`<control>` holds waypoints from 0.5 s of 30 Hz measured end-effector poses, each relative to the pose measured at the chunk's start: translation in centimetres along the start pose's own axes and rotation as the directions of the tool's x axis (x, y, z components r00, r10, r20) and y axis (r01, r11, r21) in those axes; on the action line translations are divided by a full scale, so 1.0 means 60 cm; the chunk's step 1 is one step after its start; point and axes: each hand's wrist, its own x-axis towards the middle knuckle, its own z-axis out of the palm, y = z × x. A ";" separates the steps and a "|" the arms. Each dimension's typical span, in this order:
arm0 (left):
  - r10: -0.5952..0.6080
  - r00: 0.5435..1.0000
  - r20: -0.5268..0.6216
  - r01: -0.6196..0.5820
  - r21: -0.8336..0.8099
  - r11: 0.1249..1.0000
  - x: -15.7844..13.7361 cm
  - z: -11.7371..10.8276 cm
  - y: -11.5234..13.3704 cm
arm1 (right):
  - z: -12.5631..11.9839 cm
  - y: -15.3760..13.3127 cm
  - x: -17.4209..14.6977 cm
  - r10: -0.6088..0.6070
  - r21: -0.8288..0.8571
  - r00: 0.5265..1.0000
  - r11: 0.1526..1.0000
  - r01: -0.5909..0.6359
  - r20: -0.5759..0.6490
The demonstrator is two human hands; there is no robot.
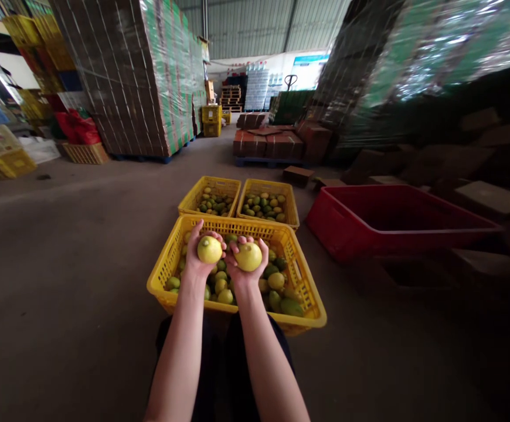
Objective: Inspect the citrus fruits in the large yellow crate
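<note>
In my left hand (199, 258) rests a yellow lemon (210, 250), its stem end facing up, with my fingers curled round its far side. My right hand (247, 275) is closed on a second, slightly larger yellow lemon (249, 257). Both hands are side by side above a yellow plastic crate (310, 305), palms turned up. Inside this crate lie many green and yellow lemons (276, 281), some hidden beneath my hands and forearms.
Two more yellow crates, the left one (184, 202) and the right one (293, 211), hold green and yellow fruit just beyond. A red tub (347, 231) stands to the right. Flat cartons (269, 145) sit on a blue pallet behind, between tall wrapped stacks (123, 76).
</note>
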 end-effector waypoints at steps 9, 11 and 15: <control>-0.054 0.997 0.053 0.040 0.227 0.973 -0.003 -0.003 -0.001 | -0.013 -0.005 -0.001 0.035 -0.062 0.998 0.998 -0.032 0.048; -0.068 0.998 0.015 0.064 0.207 0.976 -0.002 -0.002 0.002 | -0.011 -0.006 -0.001 0.047 -0.072 0.998 0.996 -0.043 0.047; -0.088 0.990 -0.110 0.092 0.032 0.995 0.002 -0.006 0.009 | 0.001 -0.002 0.004 0.097 -0.062 0.989 0.993 -0.104 -0.108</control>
